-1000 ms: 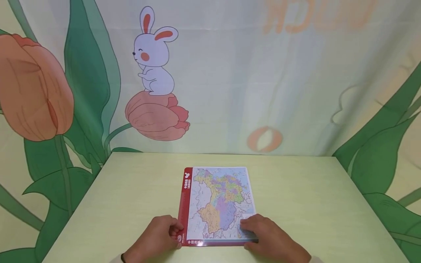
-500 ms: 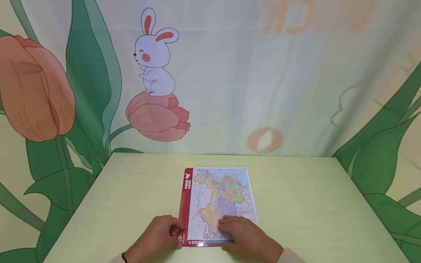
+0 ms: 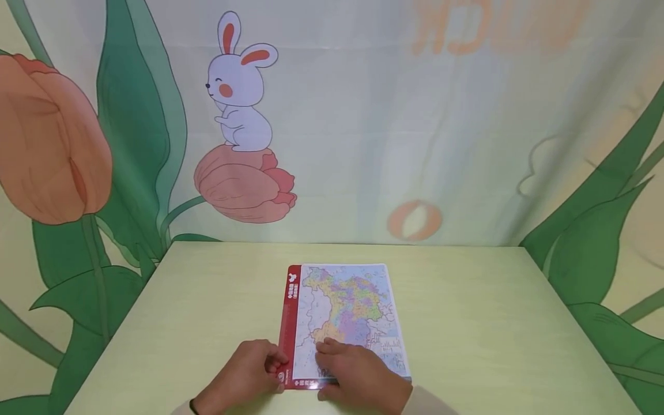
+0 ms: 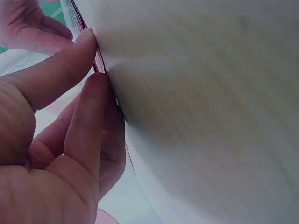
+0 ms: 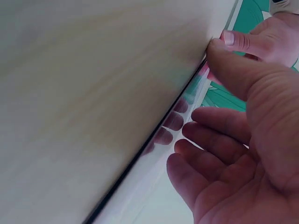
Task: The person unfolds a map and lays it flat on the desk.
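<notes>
A glossy map of China (image 3: 353, 311) with a red strip along its left side lies turned sideways on the pale yellow table (image 3: 467, 323). My left hand (image 3: 249, 369) holds its near left corner, thumb at the front edge and fingers curled at the left edge. In the left wrist view, the fingertips (image 4: 96, 81) meet the map's thin red edge. My right hand (image 3: 360, 374) lies over the near part of the map, covering some of it. The right wrist view has its thumb at the edge near the left hand, with the loosely bent fingers (image 5: 205, 154) above the shiny surface.
Behind the table hangs a backdrop cloth (image 3: 342, 173) printed with a white rabbit (image 3: 241, 104), tulips and green leaves. Its foot meets the table's far edge.
My right hand has slid left along the map's near edge, from the right corner toward my left hand. The left hand and the map have stayed in place.
</notes>
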Demonstrator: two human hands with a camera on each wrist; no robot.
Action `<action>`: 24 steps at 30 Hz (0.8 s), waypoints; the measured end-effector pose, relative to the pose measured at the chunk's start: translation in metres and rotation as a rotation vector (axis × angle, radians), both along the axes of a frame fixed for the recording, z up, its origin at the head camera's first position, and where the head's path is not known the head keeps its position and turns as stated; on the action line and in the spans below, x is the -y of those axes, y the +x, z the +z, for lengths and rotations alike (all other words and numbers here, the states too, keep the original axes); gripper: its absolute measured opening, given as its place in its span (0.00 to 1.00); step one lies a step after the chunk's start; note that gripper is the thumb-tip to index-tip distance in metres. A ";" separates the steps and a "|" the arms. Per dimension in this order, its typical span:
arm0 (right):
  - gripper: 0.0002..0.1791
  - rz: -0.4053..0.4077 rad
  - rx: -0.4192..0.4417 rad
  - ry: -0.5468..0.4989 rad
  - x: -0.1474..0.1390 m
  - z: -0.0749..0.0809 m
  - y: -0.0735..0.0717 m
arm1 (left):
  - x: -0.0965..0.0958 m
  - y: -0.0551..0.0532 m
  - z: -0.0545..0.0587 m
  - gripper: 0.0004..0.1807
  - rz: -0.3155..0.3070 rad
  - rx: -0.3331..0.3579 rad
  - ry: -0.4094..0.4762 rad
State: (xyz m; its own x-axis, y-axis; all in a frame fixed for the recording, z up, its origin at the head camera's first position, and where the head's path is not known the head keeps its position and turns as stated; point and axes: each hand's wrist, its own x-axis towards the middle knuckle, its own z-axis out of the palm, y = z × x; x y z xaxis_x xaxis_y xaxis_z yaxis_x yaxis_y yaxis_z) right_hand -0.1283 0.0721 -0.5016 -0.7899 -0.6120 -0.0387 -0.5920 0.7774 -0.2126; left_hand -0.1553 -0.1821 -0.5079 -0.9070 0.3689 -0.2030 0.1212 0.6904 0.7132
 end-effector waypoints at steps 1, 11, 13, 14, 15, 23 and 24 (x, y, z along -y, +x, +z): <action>0.29 0.012 -0.014 0.004 0.002 0.001 0.000 | 0.000 0.000 0.000 0.18 -0.002 -0.007 -0.004; 0.22 0.085 -0.114 0.052 0.005 0.004 0.005 | -0.003 -0.001 0.003 0.19 -0.030 -0.006 -0.039; 0.23 0.096 -0.120 0.088 0.005 0.003 0.007 | -0.003 -0.001 0.004 0.19 -0.037 -0.010 -0.039; 0.24 0.102 -0.122 0.110 0.005 0.003 0.008 | -0.003 -0.001 0.004 0.19 -0.040 -0.011 -0.039; 0.25 0.108 -0.127 0.129 0.005 0.003 0.008 | -0.003 -0.001 0.004 0.19 -0.043 -0.014 -0.038; 0.22 0.177 -0.288 0.213 0.004 0.004 0.016 | -0.002 0.002 0.004 0.18 -0.059 -0.051 -0.047; 0.22 0.182 -0.306 0.211 0.003 0.005 0.017 | -0.002 0.002 0.004 0.18 -0.061 -0.052 -0.043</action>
